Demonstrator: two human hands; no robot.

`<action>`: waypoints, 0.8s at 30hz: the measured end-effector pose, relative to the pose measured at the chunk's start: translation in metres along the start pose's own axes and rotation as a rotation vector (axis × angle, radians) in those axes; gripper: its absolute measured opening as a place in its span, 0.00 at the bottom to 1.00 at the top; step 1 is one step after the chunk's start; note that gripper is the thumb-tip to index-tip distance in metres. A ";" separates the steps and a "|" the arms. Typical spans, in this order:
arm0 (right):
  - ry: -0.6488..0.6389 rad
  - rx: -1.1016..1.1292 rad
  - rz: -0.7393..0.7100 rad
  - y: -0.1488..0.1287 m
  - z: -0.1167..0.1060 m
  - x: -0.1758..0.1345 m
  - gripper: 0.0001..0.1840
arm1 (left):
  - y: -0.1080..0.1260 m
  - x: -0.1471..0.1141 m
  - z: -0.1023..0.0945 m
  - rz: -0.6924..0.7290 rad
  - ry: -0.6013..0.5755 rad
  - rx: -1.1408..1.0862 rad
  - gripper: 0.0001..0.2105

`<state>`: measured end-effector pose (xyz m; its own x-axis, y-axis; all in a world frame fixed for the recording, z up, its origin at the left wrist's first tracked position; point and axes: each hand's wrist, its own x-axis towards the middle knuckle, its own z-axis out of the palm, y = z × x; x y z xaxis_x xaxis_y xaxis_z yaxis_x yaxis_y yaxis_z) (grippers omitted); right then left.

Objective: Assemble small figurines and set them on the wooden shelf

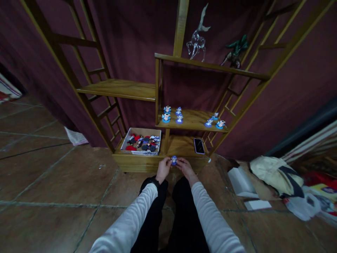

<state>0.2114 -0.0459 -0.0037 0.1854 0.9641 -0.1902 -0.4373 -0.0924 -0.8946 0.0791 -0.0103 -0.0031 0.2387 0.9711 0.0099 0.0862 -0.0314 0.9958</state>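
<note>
Between my two hands, in front of the low shelf edge, is a small purple figurine. My left hand pinches it from the left, and my right hand grips its other side. Beyond them, on the middle shelf, stand several similar figurines: a blue-based one and a purple one at the left, and another blue-based one at the right. An open cardboard box on the bottom shelf, left of my hands, holds a jumble of figurines with red and dark bases.
A phone lies on the bottom shelf at the right. A clear glass deer and a dark green figure stand on the upper shelf. On the floor at right are a white box, a cloth bag and a plastic bag.
</note>
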 end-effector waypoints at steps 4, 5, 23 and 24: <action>0.039 -0.011 0.020 0.003 0.003 0.003 0.19 | -0.010 0.005 0.003 -0.192 0.028 -0.301 0.08; 0.044 -0.021 0.026 0.003 0.004 0.004 0.19 | -0.010 0.004 0.003 -0.219 0.037 -0.339 0.08; 0.001 -0.151 -0.007 -0.003 0.011 0.001 0.20 | -0.013 0.001 -0.001 -0.306 0.019 -0.458 0.15; 0.004 -0.151 -0.004 -0.003 0.011 0.001 0.20 | -0.013 0.002 -0.001 -0.305 0.030 -0.473 0.17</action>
<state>0.2034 -0.0421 0.0027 0.1902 0.9636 -0.1880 -0.2994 -0.1254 -0.9458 0.0770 -0.0079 -0.0161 0.2427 0.9260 -0.2892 -0.2978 0.3549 0.8862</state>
